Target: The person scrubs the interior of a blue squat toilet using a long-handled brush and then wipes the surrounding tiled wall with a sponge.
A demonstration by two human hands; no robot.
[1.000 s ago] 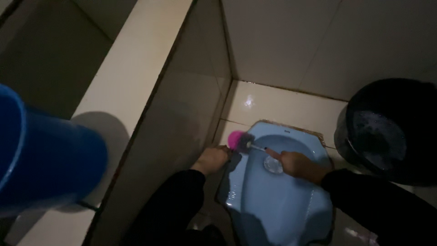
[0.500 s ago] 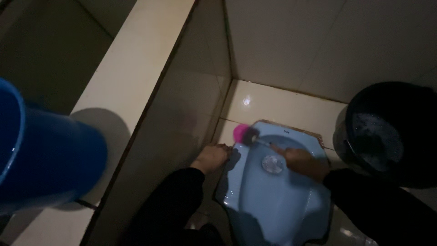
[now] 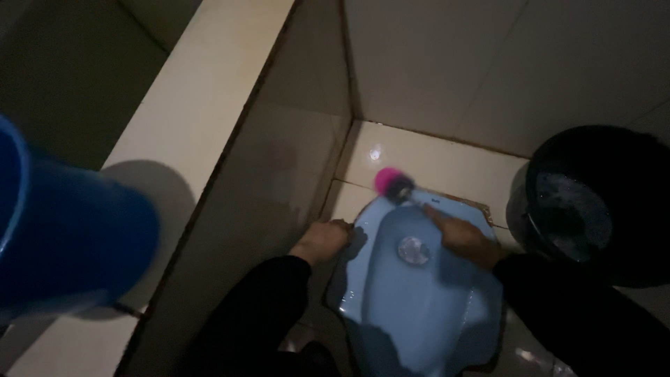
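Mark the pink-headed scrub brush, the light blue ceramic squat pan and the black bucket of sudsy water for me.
Pink-headed scrub brush (image 3: 388, 180): head view, on the pink head.
Light blue ceramic squat pan (image 3: 412, 307): head view, on the bare inner basin.
Black bucket of sudsy water (image 3: 628, 150): head view, on the far rim wall.

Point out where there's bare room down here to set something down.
Bare floor tile lies behind the blue squat pan, between the wall corner and the black bucket. The pale ledge is bare beyond the blue tub. It is crowded at the pan's rim: left hand, right hand gripping the pink brush.
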